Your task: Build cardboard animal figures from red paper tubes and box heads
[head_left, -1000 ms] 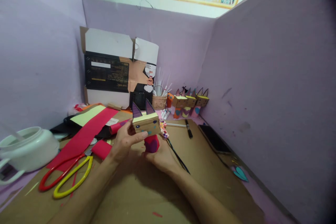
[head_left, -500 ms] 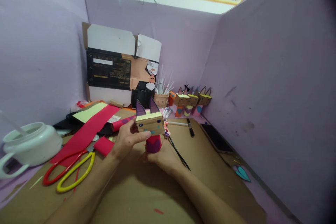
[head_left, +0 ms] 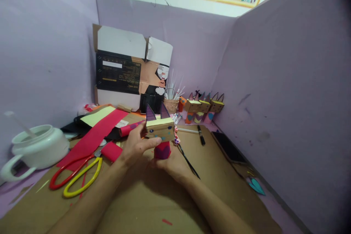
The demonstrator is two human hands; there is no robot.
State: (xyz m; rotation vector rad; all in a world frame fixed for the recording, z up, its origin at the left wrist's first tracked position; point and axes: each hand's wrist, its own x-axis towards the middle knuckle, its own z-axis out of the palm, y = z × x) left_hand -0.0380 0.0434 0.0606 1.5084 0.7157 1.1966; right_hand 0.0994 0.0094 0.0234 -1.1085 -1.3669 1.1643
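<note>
I hold a small craft animal over the cardboard work mat [head_left: 153, 204]. Its cardboard box head [head_left: 160, 130] has two purple pointed ears, a pale yellow top and dots on the front. My left hand [head_left: 137, 146] pinches the head's left side, thumb along the lower front. Under the head stands a red paper tube body [head_left: 162, 150] with a purple heart; my right hand [head_left: 172, 164] wraps round it from below, fingers mostly hidden. Head and body touch.
Red and yellow scissors [head_left: 75, 177] and red paper [head_left: 95, 137] lie at left by a white pot [head_left: 35, 150]. Three finished figures [head_left: 204, 109] stand at the back corner, near a pen basket [head_left: 171, 104]. A marker [head_left: 201, 136] and a phone [head_left: 229, 148] lie right. Purple walls enclose three sides.
The view has drifted a little, so everything sits slightly further right in the frame. Both hands keep the same hold on the figure; nothing was picked up or let go.
</note>
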